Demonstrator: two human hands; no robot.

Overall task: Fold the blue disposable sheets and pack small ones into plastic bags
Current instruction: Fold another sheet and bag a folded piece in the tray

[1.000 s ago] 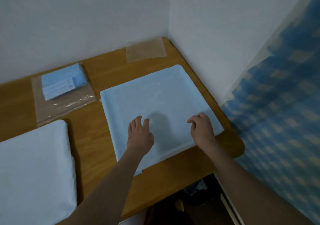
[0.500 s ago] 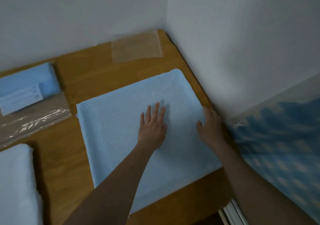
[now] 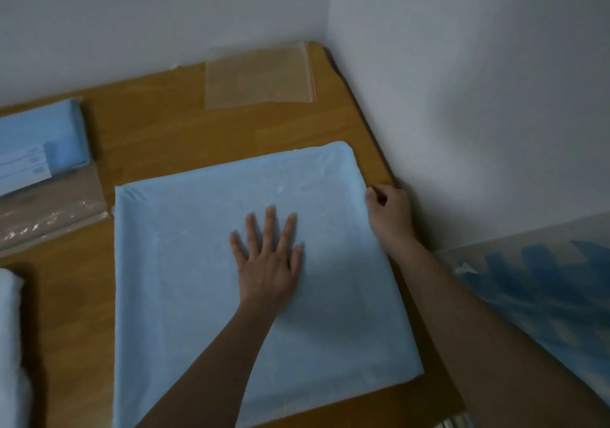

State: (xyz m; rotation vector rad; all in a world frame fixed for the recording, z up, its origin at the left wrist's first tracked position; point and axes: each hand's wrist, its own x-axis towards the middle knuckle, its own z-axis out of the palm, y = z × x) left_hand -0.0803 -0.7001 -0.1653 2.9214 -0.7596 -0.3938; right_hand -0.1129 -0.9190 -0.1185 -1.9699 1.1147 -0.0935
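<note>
Large pale-blue disposable sheet [image 3: 204,262] lay flat across wooden desk [image 3: 185,137]. Pressed at centre under left hand [image 3: 269,262], fingers [image 3: 270,226] straight, spread apart. Pinched at right edge near far corner by right hand [image 3: 389,216], fingers curled.

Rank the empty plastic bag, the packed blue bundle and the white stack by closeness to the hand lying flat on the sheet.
From the left hand, in the head view:
1. Empty plastic bag, ahead near the corner.
2. Packed blue bundle, far left.
3. White stack, left edge; close to the bundle's distance, hard to separate.
</note>
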